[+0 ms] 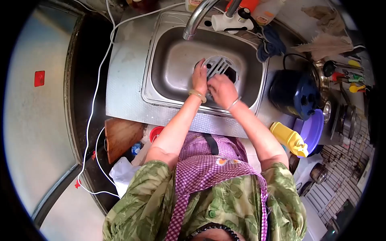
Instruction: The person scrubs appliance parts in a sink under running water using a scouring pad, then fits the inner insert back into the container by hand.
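Your slotted disc (220,67) sat inside the sink (146,82), nearer the basin's right wall than its left and toward the near edge, well in from all four corners. The tap (194,27) hung over the far edge, beyond the disc and to its left.

What counted was how the disc lay between your hands. Your left hand (199,80) was at its left rim, fingers together and pointing toward the far edge, closed on that side as if to steady it. Your right hand (223,91) was at the near side, reaching over the lower part of the face, its fingers curled in and blurred; what they pinched, if anything, could not be told.

From your right hand, then, most of the disc lay straight away from you, toward the far edge. Being round, it had no long axis, but its slots ran slantwise, from near left to far right, with a dark opening (230,74) just to their right. Of your two hands, the right was the nearer to that opening. Whether the disc touched the basin floor was hidden from view.
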Tool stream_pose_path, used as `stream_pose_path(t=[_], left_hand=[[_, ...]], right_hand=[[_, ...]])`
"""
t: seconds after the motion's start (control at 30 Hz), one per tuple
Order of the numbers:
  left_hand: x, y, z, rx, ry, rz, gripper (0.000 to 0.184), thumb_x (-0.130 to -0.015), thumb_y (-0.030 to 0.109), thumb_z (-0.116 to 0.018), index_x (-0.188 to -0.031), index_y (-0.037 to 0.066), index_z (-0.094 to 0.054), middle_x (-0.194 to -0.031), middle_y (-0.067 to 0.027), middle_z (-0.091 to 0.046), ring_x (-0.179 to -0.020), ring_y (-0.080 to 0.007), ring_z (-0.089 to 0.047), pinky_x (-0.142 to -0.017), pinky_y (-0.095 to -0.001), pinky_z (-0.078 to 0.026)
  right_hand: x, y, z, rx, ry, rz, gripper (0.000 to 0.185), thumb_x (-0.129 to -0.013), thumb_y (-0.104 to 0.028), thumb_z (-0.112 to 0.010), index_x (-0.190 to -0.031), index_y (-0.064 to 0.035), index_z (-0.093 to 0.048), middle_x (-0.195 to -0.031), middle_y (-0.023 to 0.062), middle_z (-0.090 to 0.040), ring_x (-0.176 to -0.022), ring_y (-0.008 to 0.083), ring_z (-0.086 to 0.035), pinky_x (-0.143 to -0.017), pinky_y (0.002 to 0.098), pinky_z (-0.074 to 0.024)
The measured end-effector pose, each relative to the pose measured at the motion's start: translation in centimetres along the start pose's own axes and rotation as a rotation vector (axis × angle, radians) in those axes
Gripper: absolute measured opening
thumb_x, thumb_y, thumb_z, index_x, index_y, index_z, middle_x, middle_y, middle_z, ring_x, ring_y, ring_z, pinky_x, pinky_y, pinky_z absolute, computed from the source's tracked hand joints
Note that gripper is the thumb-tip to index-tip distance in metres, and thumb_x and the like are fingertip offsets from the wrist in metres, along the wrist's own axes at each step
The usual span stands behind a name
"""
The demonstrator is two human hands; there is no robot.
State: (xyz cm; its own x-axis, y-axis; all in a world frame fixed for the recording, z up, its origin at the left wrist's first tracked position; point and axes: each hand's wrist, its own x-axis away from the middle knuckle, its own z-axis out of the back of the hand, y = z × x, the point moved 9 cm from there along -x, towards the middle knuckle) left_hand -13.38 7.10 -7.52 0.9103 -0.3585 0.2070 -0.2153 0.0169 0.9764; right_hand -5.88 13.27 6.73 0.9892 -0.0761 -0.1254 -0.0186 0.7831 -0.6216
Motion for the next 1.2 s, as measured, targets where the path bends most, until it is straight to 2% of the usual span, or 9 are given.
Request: stream_pose_path(t=[0.4, 0.43, 0.53, 0.57, 0.67, 0.7, 0.93, 1.03, 1.2], left_hand=[[0.3, 1.1, -0.4, -0.171, -0.070, -0.007, 0.044, -0.105, 0.027, -0.039, -0.138, 0.002, -0.054, -0.135, -0.0228, -0.059, -0.125, -0.0395, -0.055, -0.108, -0.0436, -0.040], [0.5, 2.6, -0.3, -0.351, -0.089, -0.121, 0.043, -0.105, 0.027, -0.039, -0.137, 0.002, -0.054, -0.134, -0.0236, -0.059, -0.125, -0.0405, -0.055, -0.107, -0.0441, -0.041], [1.2, 3.2, -0.2, -0.336, -0.017, -0.074, 0.043, -0.105, 0.027, -0.039, -0.136, 0.002, -0.055, -0.132, -0.0249, -0.060, -0.123, -0.0410, -0.056, -0.106, -0.0442, -0.041], [0.8, 1.5, 0.0, -0.373, -0.034, 0.055, 0.048, -0.102, 0.032, -0.049, -0.141, 0.003, -0.050, -0.135, -0.0243, -0.058, -0.126, -0.0414, -0.053, -0.107, -0.0464, -0.040], [1.6, 6.6, -1.0, -0.726, 0.049, -0.141, 0.066, -0.094, 0.037, -0.063, -0.147, 0.005, -0.042, -0.141, -0.0215, -0.053, -0.129, -0.0408, -0.050, -0.107, -0.0489, -0.039], [1.7, 6.9, -2.2, -0.891, -0.034, -0.184, 0.086, -0.084, 0.044, -0.075, -0.151, 0.007, -0.036, -0.145, -0.0187, -0.048, -0.131, -0.0400, -0.047, -0.106, -0.0513, -0.039], [2.1, 8.6, -4.3, -1.024, -0.044, -0.408, 0.098, -0.074, 0.052, -0.080, -0.149, 0.004, -0.038, -0.149, -0.0186, -0.043, -0.132, -0.0378, -0.045, -0.106, -0.0541, -0.037], [2.5, 10.3, -4.8, -1.217, -0.068, -0.390, 0.101, -0.070, 0.047, -0.084, -0.146, 0.000, -0.038, -0.146, -0.0198, -0.044, -0.131, -0.0371, -0.045, -0.104, -0.0540, -0.038], [1.7, 8.9, -4.6, -1.036, -0.090, -0.212, 0.095, -0.068, 0.031, -0.085, -0.143, -0.003, -0.037, -0.135, -0.0207, -0.048, -0.124, -0.0393, -0.047, -0.101, -0.0500, -0.044]], right_hand=[[2.8, -0.8, 0.9, 0.159, 0.078, 0.006, 0.017, -0.075, -0.003, -0.067, -0.092, -0.0074, -0.067, -0.093, 0.0080, -0.060, -0.089, 0.0316, -0.057, -0.077, 0.0422, -0.0499], [3.3, -0.1, 1.1, 0.139, 0.079, -0.033, 0.016, -0.075, -0.004, -0.068, -0.091, -0.0075, -0.067, -0.093, 0.0083, -0.060, -0.089, 0.0317, -0.057, -0.077, 0.0425, -0.0501], [7.0, 2.1, 4.4, 0.104, 0.126, -0.183, 0.015, -0.076, -0.005, -0.069, -0.090, -0.0072, -0.067, -0.093, 0.0110, -0.060, -0.092, 0.0331, -0.059, -0.079, 0.0433, -0.0503], [7.3, 3.5, 6.7, 0.112, 0.247, -0.209, 0.014, -0.077, -0.005, -0.069, -0.091, -0.0067, -0.068, -0.093, 0.0118, -0.060, -0.092, 0.0336, -0.059, -0.080, 0.0431, -0.0501], [5.4, 5.6, 10.6, 0.094, 0.394, -0.295, 0.014, -0.081, -0.009, -0.071, -0.096, -0.0061, -0.069, -0.096, 0.0119, -0.062, -0.094, 0.0350, -0.059, -0.081, 0.0420, -0.0498], [4.1, 6.4, 9.9, 0.053, 0.382, -0.273, 0.015, -0.081, -0.010, -0.071, -0.096, -0.0065, -0.069, -0.098, 0.0115, -0.062, -0.096, 0.0347, -0.060, -0.082, 0.0415, -0.0501], [1.1, 11.0, 6.4, -0.033, 0.301, -0.269, 0.015, -0.080, -0.011, -0.072, -0.095, -0.0068, -0.069, -0.098, 0.0109, -0.063, -0.100, 0.0350, -0.060, -0.086, 0.0426, -0.0501], [0.3, 10.8, 6.5, -0.068, 0.276, -0.266, 0.015, -0.080, -0.011, -0.072, -0.095, -0.0067, -0.069, -0.097, 0.0112, -0.063, -0.100, 0.0353, -0.060, -0.087, 0.0431, -0.0497], [-2.4, 9.9, 6.0, 0.046, 0.206, -0.240, 0.016, -0.080, -0.010, -0.072, -0.095, -0.0061, -0.069, -0.097, 0.0121, -0.062, -0.096, 0.0354, -0.061, -0.083, 0.0437, -0.0505]])
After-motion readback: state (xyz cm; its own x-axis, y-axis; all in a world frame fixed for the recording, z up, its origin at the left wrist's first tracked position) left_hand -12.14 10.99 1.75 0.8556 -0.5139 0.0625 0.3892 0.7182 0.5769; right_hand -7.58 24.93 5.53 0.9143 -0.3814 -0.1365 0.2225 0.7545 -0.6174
